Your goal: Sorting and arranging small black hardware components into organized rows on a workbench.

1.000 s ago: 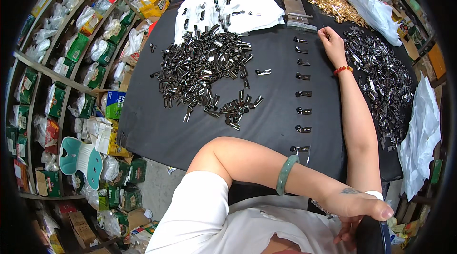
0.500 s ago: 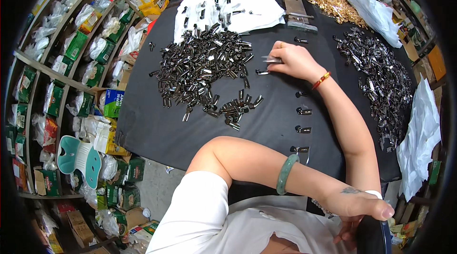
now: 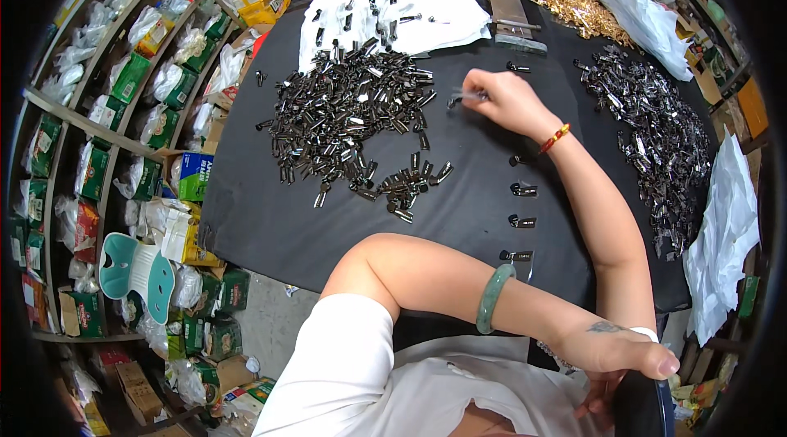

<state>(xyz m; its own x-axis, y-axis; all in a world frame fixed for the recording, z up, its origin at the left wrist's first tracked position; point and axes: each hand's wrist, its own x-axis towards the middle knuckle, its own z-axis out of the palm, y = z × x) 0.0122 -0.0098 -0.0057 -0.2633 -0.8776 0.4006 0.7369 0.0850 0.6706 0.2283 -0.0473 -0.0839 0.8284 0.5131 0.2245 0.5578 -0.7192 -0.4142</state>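
Black pull [image 3: 454,102] blurring in pinched grip of right hand [image 3: 502,101], tail disappearing inside; pull heap [image 3: 348,109] lying left of grip; left hand [image 3: 625,357] sitting bodyward of grip, hold impossible to tell.

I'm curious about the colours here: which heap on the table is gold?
The farthest heap, upper right; the left heap and the nearer right heap are both dark.

White short-sleeved top [image 3: 344,367], left arm [image 3: 434,266] — green bangle [image 3: 494,299], dark tattoo [image 3: 605,327], right arm [image 3: 602,211] — red-and-gold bracelet [image 3: 554,138]
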